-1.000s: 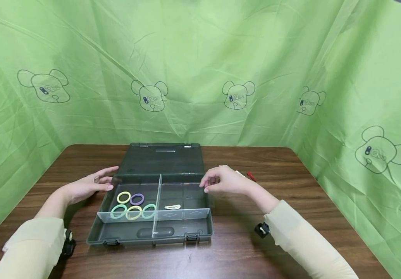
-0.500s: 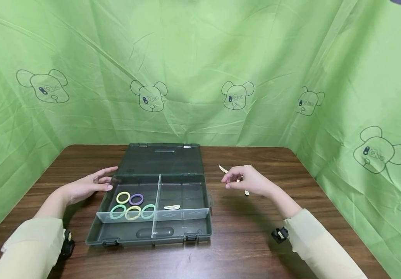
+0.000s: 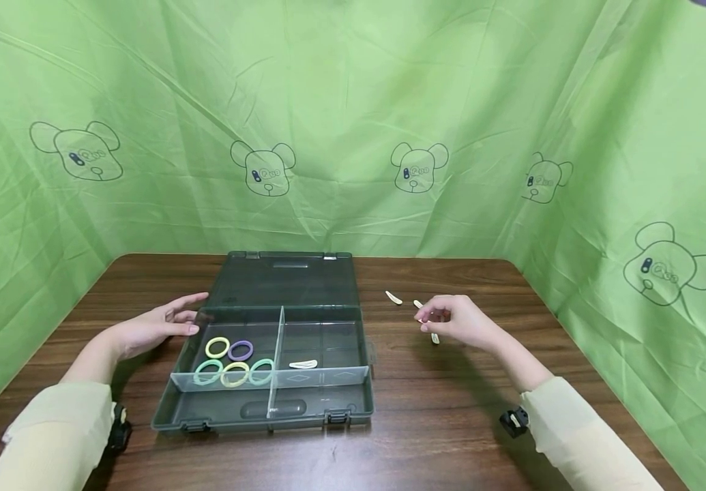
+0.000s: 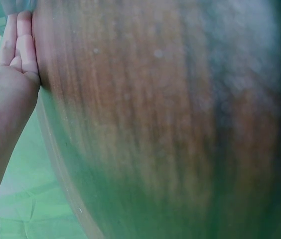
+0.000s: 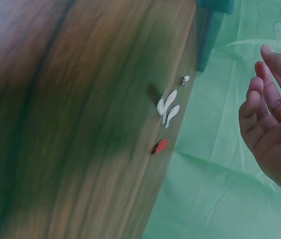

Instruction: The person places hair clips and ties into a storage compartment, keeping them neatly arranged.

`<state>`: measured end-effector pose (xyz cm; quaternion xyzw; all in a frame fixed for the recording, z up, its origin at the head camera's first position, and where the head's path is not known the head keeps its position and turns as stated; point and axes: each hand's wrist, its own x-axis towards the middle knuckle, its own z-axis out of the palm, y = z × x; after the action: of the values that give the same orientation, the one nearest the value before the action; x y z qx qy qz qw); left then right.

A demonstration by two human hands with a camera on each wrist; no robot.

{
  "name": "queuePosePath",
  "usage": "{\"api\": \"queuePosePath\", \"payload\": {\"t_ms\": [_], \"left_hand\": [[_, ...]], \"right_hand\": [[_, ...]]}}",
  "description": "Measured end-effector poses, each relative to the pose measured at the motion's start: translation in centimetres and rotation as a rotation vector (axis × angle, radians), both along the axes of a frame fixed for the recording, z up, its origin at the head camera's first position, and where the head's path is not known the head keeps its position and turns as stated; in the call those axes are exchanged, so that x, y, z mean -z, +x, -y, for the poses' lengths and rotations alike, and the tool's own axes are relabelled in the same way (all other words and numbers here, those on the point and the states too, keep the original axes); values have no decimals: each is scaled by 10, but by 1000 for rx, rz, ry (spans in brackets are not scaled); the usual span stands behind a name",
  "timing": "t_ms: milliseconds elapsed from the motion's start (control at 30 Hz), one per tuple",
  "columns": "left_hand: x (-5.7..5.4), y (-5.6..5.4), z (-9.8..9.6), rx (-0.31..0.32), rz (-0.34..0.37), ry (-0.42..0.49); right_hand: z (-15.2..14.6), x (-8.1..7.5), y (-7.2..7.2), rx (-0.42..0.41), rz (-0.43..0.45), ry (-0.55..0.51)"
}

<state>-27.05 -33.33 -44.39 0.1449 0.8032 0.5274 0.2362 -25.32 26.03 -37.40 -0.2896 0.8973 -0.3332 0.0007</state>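
Observation:
A dark see-through divided box [image 3: 322,335] lies with its lid [image 3: 291,283] folded back. My left hand [image 3: 146,334] touches its left side, thumb at the rim, fingers extended. In the back-left compartment are several hair ties, among them a purple one [image 3: 230,352] and a yellow one [image 3: 207,349]. One white hair clip [image 3: 303,365] lies in the back-right compartment. Right of the box, my right hand [image 3: 460,320] hovers over loose white clips [image 3: 435,338], fingers loosely bent and holding nothing. A red clip [image 5: 159,146] shows in the right wrist view, hidden by the hand in the head view.
Another white clip [image 3: 393,297] lies on the wooden table [image 3: 414,423] beside the lid. Clear dividers [image 3: 328,376] stand upright in the box, with front compartments before them. Green cloth [image 3: 340,102] hangs behind and along the sides of the table.
My right hand has moved right, from above the box's right edge to over the loose clips. The left hand and the box have stayed in place.

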Motion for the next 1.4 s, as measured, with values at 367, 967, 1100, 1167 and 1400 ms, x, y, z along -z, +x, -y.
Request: {"api": "queuePosePath", "payload": {"t_ms": [367,967,1100,1167,1400], "left_hand": [[-1,2,-2,-7,5,2],[0,1,-2,-3,9,0],[0,1,-2,-5,5,0],[0,1,-1,-6,2,-4],[-1,1,-1,-6,0,-7]], "right_hand": [[-19,22,-4,26,-44,39],[-34,49,-20,79,7,156],[-34,51,-21,85,3,171],[-34,52,-22,85,2,169],[-34,54,-24,89,1,179]]}}
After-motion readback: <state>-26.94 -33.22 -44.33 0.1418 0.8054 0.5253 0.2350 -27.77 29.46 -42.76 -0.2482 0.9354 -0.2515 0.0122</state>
